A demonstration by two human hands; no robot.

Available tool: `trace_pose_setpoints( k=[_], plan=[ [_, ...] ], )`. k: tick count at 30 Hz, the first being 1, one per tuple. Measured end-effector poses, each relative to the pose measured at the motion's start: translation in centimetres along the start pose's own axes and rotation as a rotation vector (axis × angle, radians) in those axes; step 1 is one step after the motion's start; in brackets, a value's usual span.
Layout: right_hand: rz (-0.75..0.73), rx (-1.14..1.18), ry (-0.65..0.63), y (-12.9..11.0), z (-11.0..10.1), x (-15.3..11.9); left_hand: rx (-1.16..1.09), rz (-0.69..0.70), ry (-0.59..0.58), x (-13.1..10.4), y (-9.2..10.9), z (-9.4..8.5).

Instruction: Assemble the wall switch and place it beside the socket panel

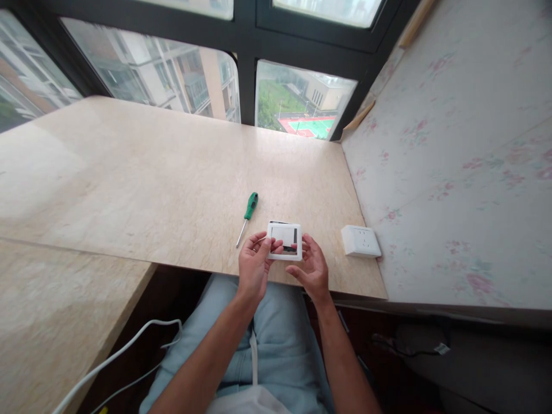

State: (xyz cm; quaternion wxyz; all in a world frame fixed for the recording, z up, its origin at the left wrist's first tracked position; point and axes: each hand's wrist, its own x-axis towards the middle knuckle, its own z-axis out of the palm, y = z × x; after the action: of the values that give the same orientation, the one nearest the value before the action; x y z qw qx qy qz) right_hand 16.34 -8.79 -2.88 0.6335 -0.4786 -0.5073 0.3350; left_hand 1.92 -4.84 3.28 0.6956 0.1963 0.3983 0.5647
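Note:
Near the sill's front edge, my left hand (254, 264) is closed on the left side of a white square frame (284, 257), thumb in front and fingertips showing through its opening. A white panel with a dark strip shows within or behind the frame; which, I cannot tell. My right hand (313, 269) is at the frame's right side, thumb apart from the fingers, some fingertips behind the frame. Whether it grips the frame is unclear. A green-handled screwdriver (250, 206) lies on the sill, beyond my left hand, shaft towards me.
A white socket box (361, 241) sits at right against the flowered wall (452, 172). The pale stone sill (150, 172) runs to a dark-framed window. A white cable (125, 348) hangs at the lower left beside my legs.

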Motion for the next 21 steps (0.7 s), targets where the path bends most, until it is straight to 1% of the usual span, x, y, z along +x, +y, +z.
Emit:
trace_pose_setpoints(
  k=[4, 7, 10, 13, 15, 16, 18, 21],
  plan=[
    [0.036, 0.031, 0.049, 0.2, 0.1, -0.3, 0.083, 0.005, -0.049, -0.5, -0.3, 0.1],
    [0.032, -0.026, 0.095, 0.2, 0.0, -0.4, 0.260, 0.074, -0.111, -0.4, 0.0, -0.5],
    [-0.017, -0.158, 0.122, 0.2, -0.2, -0.4, 0.559, 0.223, -0.193, 0.0, 0.5, -1.5],
    [-0.111, -0.285, 0.120, 0.3, -0.4, -0.4, 0.870, 0.452, -0.261, 0.4, 0.9, -2.8],
    [-0.161, -0.355, 0.114, 0.3, -0.4, -0.3, 1.005, 0.590, -0.304, 0.6, 1.0, -3.4],
    [-0.176, -0.389, 0.111, 0.4, -0.4, -0.2, 1.050, 0.638, -0.327, 0.7, 0.9, -3.6],
    [-0.183, -0.448, 0.101, 0.4, -0.4, -0.1, 1.117, 0.694, -0.365, 1.0, 0.6, -3.9],
    [-0.161, -0.507, 0.097, 0.5, -0.1, 0.1, 1.163, 0.714, -0.392, 1.6, -0.1, -3.9]
  ],
)
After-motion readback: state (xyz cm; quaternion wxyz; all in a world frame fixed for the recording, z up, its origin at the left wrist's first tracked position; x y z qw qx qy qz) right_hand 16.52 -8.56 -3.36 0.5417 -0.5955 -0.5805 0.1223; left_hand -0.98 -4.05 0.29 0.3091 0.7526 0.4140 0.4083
